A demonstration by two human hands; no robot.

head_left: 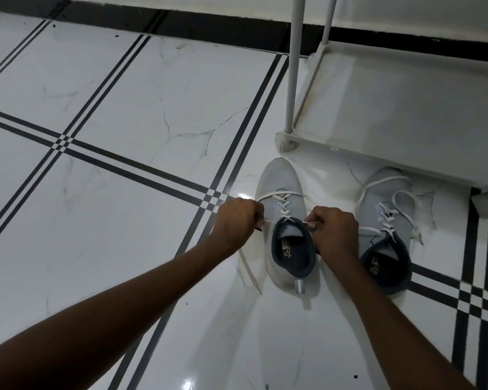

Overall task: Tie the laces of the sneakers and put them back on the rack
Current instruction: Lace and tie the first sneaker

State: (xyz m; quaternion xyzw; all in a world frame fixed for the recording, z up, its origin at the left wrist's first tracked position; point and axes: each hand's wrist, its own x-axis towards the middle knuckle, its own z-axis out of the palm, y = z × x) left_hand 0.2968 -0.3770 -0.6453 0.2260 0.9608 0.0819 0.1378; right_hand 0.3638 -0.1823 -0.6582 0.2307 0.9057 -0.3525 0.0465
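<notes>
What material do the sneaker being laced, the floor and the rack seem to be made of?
Left sneaker: pale grey knit or mesh fabric by its fine matte texture, with flat woven white laces. Floor: glossy marble-look tile, veined and reflecting light. Rack: smooth white tubes, probably painted metal; plastic-looking corner joints.

The floor (130, 88) is glossy white marble-look tile with thin grey veins. Bands of triple black stripes cross it; two bands meet in a small checker well left of the hands, and another crossing sits to their right. A glare spot (189, 382) lies near the bottom edge, below the hands. Far above the hands a black skirting (181, 26) runs along the foot of a pale wall (434, 12).
</notes>
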